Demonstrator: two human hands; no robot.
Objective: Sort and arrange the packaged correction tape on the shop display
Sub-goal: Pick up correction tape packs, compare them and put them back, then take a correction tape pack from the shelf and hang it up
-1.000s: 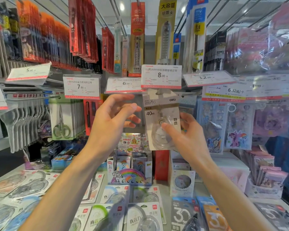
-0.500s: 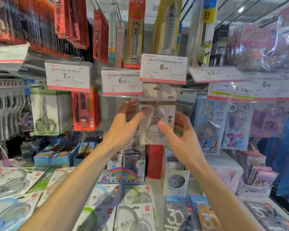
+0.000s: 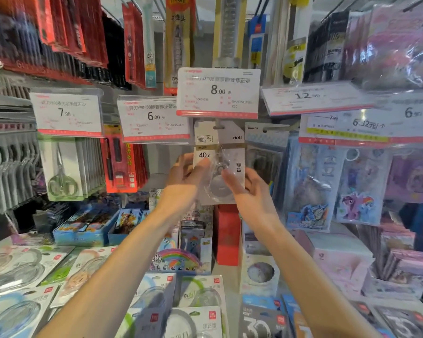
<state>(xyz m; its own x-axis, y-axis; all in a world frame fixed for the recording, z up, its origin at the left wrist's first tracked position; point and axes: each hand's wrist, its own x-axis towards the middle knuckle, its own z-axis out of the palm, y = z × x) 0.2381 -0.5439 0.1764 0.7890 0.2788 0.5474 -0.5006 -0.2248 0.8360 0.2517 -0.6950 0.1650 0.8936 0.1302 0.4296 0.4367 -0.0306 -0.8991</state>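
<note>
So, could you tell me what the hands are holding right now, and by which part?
Both hold the grey 40m correction tape pack hanging under the 8.00 tag: left hand at its left edge, right hand at its lower right.

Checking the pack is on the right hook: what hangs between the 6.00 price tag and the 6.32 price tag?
In the head view, the grey correction tape pack, under the 8.00 price tag, held by the left hand and right hand.

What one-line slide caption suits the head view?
Both hands, left hand and right hand, steady a grey correction tape pack on its peg under the 8.00 price tag.
</note>
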